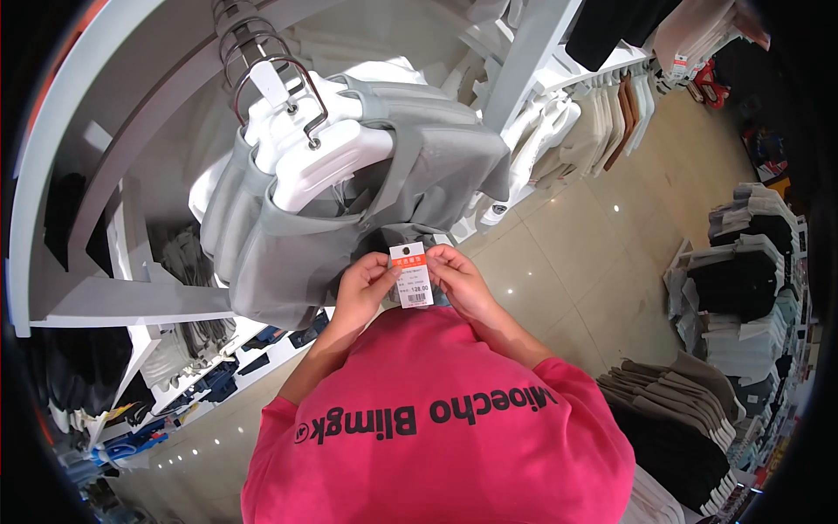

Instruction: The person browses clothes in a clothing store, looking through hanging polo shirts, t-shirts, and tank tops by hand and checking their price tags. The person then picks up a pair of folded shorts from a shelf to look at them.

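Fingers of the left hand [362,286] are pinching one side of a white-and-orange price tag [414,281], while those of the right hand [465,281] are gripping its opposite side, and its printed face is showing between them. Just beyond the fingertips, gray garments [301,255] are hanging on white hangers [332,162]; a pink top [445,458] is spreading out behind the fingers, toward the wearer.

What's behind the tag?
Around the tag, pinched by the left hand and right hand, a gray garment shows above and a pink shirt below. The tag's back and whatever lies directly behind it are covered.
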Demonstrator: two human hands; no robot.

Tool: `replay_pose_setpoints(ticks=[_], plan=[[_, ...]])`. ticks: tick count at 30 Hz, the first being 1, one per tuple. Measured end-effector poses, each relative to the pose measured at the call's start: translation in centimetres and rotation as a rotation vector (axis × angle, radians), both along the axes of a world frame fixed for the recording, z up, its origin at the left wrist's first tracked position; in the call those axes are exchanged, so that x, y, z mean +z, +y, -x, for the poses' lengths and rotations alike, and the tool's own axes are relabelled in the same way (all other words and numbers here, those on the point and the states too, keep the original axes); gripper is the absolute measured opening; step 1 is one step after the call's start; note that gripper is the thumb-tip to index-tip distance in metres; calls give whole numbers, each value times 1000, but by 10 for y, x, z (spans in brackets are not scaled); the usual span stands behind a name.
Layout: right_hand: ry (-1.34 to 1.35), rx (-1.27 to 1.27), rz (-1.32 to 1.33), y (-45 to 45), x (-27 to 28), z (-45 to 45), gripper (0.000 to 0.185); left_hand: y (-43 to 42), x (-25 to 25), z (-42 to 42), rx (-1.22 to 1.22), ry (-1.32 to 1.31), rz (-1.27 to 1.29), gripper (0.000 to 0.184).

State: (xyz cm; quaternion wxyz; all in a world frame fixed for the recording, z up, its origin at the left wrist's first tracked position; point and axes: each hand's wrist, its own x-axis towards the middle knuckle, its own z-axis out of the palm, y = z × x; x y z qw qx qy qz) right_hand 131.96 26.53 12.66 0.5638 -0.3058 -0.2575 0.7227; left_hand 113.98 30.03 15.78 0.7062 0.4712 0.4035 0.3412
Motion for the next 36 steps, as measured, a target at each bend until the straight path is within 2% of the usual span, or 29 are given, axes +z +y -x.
replay_pose_setpoints(ticks=[7, 15, 25, 27, 30, 32, 34, 35, 36], plan=[[111, 19, 17, -1, -7, -3, 15, -2, 3, 2, -16, 39, -35, 15], [265, 197, 37, 1, -4, -10, 25, -2, 3, 2, -21, 80, -109, 14], [310, 257, 112, 10, -4, -11, 36, 3, -2, 2, -15, 70, -88, 13], [337, 305, 26, 13, -17, -15, 32, 5, 3, 5, -171, 261, -87, 11], [366, 264, 113, 15, -33, -21, 27, 4, 3, 1, -237, 294, -133, 12], [290, 271, 153, 18, -43, -29, 23, 3, -2, -4, -236, 267, -138, 13], [153, 144, 301, 19, -57, -35, 23, 6, -30, -7, -213, 257, -213, 15], [6, 102, 316, 19, -49, -36, 22, 8, -44, -8, -217, 290, -213, 15], [3, 108, 304, 19, -51, -37, 22, 8, -57, -8, -196, 352, -228, 14]])
